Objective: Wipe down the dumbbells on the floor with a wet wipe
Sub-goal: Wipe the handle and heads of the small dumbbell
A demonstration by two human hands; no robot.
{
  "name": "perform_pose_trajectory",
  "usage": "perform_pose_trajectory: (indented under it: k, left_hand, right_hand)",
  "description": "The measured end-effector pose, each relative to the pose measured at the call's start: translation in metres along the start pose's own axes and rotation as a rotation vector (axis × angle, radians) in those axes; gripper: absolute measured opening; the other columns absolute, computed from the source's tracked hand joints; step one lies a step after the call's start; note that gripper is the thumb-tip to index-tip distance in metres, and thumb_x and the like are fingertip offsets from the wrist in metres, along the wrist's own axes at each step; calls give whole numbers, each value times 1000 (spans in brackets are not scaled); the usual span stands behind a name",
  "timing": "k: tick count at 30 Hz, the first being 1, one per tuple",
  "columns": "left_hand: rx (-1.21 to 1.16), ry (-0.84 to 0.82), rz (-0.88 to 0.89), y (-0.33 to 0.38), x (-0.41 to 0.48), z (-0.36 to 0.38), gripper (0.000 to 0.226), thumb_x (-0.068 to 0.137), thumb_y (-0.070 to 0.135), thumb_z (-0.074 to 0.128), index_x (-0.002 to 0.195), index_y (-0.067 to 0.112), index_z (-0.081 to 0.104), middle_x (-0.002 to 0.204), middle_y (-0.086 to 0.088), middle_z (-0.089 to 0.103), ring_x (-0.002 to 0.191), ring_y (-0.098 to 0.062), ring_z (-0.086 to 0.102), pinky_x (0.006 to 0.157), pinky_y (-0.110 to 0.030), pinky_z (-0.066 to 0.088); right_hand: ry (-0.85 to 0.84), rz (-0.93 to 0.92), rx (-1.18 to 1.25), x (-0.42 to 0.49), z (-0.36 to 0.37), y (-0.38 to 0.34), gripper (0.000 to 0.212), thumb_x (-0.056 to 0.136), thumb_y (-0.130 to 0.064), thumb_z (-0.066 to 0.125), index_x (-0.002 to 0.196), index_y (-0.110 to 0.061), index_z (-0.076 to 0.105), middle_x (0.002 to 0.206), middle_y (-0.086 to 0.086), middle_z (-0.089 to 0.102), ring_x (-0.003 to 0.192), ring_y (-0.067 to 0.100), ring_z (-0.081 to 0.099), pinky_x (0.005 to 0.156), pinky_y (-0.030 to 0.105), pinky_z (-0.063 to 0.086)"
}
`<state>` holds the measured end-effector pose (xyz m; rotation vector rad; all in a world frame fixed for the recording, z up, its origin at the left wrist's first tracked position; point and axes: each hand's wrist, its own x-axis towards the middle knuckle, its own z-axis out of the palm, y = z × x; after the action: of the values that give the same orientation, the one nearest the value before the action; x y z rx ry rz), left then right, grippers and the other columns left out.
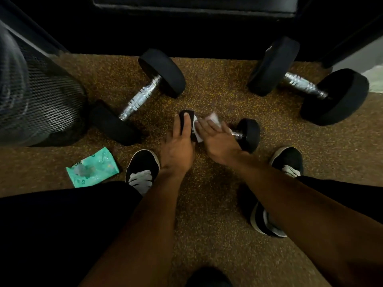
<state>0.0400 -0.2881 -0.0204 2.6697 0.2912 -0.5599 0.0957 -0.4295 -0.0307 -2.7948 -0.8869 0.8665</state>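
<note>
A small black dumbbell (247,134) lies on the speckled floor in front of me. My left hand (178,146) grips its left head, thumb over the top. My right hand (217,139) presses a white wet wipe (213,119) onto the chrome handle, which is mostly hidden under the wipe and fingers. Two larger dumbbells rest further away: one (143,94) at the left centre, lying diagonally, and another (306,85) at the right.
A teal wet wipe packet (93,167) lies on the floor at the left, beside my left shoe (143,168). My right shoe (288,160) sits near the small dumbbell. A black mesh bin (45,104) stands far left. Dark equipment (194,9) lines the back.
</note>
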Motion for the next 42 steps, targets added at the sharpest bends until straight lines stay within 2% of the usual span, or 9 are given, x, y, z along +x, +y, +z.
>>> perform_pose_trajectory:
  k: [3, 8, 12, 16, 20, 25, 31, 35, 42]
  left_hand:
    - [25, 47, 19, -4, -2, 4, 82, 100, 31, 53, 160, 26, -1, 168, -10, 4, 137, -40, 41, 106, -52, 42]
    - [37, 87, 13, -3, -5, 8, 77, 101, 33, 51, 160, 25, 1, 168, -11, 6, 131, -39, 49, 99, -50, 49]
    - [40, 48, 17, -5, -9, 8, 82, 98, 23, 53, 160, 24, -1, 168, -12, 5, 133, -40, 46, 98, -51, 48]
    - [34, 32, 21, -6, -12, 6, 87, 96, 18, 55, 160, 25, -4, 168, -9, 1, 136, -38, 43, 99, -51, 48]
    - [22, 30, 32, -7, -10, 7, 90, 95, 18, 57, 160, 24, -5, 168, -10, 0, 134, -39, 45, 98, -51, 49]
    - [5, -1, 39, -9, -10, 7, 97, 93, 21, 63, 159, 25, -8, 168, -11, -3, 137, -40, 43, 101, -53, 47]
    - [29, -4, 25, -6, -9, 6, 104, 91, 35, 66, 158, 27, -13, 168, -9, -6, 139, -39, 40, 103, -54, 44]
    - [43, -57, 22, -6, -9, 2, 113, 86, 18, 70, 158, 28, -15, 168, -8, -11, 141, -39, 37, 106, -55, 42]
    - [38, -107, 3, -2, -6, -5, 118, 82, 18, 75, 157, 30, -16, 167, -4, -15, 139, -39, 36, 106, -55, 39]
  right_hand:
    - [44, -28, -59, -6, 16, 2, 69, 97, -23, 35, 156, -21, 0, 165, 0, 3, 151, 23, 2, 119, 54, 4]
    - [112, 86, 46, 3, 1, 5, 61, 94, -21, 39, 153, -17, 22, 155, 6, 37, 145, 27, 29, 117, 53, 20]
    - [88, -65, 9, -6, 11, -9, 64, 94, -23, 39, 154, -11, 19, 162, 7, 20, 150, 21, 15, 120, 48, 13]
    - [76, -45, -118, -24, 20, -1, 69, 90, -32, 15, 156, -13, 12, 163, 8, 13, 150, 26, 12, 120, 50, 10]
    - [96, 195, 79, -15, 11, -12, 63, 95, -26, 37, 153, -12, 19, 161, 6, 22, 149, 28, 15, 117, 57, 14]
    - [72, 6, 31, -6, 2, -21, 66, 93, -25, 40, 154, -10, 18, 161, 6, 22, 149, 22, 16, 119, 51, 15]
    - [95, 160, 116, -11, -5, -1, 57, 95, -22, 38, 151, -19, 27, 157, 1, 32, 147, 25, 23, 118, 52, 19]
    - [61, -33, -37, -9, 0, -16, 68, 92, -25, 43, 154, -11, 19, 161, 7, 22, 148, 25, 19, 116, 50, 19]
    - [25, 74, -126, -26, 10, -2, 66, 97, -28, 31, 156, -15, 5, 164, 5, 6, 150, 31, 6, 118, 56, 11]
